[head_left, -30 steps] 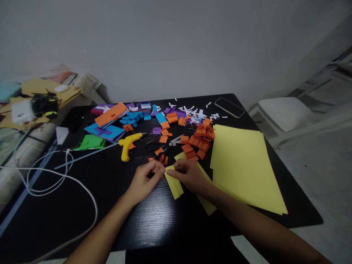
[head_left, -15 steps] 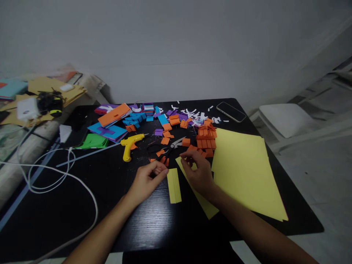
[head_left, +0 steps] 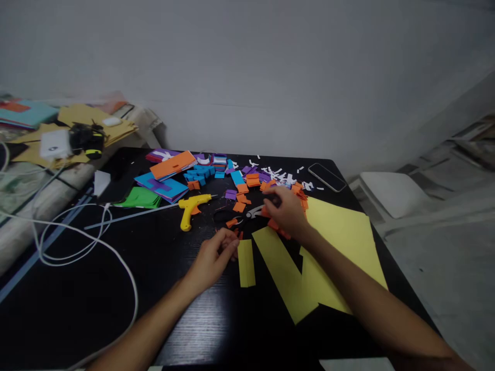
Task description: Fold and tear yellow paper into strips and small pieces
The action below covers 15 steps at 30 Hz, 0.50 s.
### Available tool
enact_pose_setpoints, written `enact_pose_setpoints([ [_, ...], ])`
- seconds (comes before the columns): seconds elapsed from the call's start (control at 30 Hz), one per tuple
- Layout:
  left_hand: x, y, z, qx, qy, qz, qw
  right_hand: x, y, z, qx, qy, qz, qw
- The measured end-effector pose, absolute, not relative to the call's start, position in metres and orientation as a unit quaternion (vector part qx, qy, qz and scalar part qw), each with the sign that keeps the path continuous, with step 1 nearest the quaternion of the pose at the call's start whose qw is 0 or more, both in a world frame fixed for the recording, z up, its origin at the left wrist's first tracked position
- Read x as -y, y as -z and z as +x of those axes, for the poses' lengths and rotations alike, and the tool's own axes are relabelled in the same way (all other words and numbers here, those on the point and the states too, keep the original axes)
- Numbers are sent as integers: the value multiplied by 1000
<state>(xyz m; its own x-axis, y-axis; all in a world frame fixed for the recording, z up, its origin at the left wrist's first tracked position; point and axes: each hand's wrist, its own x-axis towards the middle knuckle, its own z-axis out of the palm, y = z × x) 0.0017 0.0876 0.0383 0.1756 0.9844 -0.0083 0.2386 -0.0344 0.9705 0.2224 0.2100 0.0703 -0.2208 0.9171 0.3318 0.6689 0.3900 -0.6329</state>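
Observation:
A small folded yellow paper (head_left: pixel 246 263) lies on the black table, with the fingertips of my left hand (head_left: pixel 218 253) at its upper left corner. Those fingers are curled together; what they hold, if anything, is hidden. My right hand (head_left: pixel 285 208) is over the orange paper pieces, right of the scissors (head_left: pixel 247 214). Its fingers are bent towards each other and their contact with the pieces is unclear. Beneath the right forearm lie a long yellow strip (head_left: pixel 282 273) and large yellow sheets (head_left: pixel 344 232).
A yellow glue gun (head_left: pixel 190 210) lies left of the scissors. Behind are blue, purple and orange papers (head_left: pixel 173 165) and white scraps. A phone (head_left: pixel 327 177) rests at the back right. A white cable (head_left: pixel 127 273) loops at left, and a white stool (head_left: pixel 389 193) stands right.
My right hand has moved up and away from the long yellow strip to the orange pieces. My left hand stays beside the small yellow paper. The view has shifted slightly.

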Motion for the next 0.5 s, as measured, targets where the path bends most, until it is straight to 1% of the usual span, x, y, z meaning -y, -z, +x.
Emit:
enact_pose_setpoints([
  [0.07, -88, -38, 1, -511, -392, 606, 467, -241, -76, 223, 788, -108, -547, 260],
  [0.13, -89, -38, 1, -516, -394, 605, 461, -264, -78, 222, 802, -72, -572, 155],
  [0.2, -89, -38, 0, -519, -395, 604, 459, -277, -76, 221, 807, -73, -574, 118],
  [0.37, -87, -38, 2, -521, -383, 615, 452, -283, -63, 221, 810, -92, -573, 87],
  [0.5, -86, -39, 2, -521, -386, 612, 453, -284, -62, 228, 806, -111, -571, 106],
])
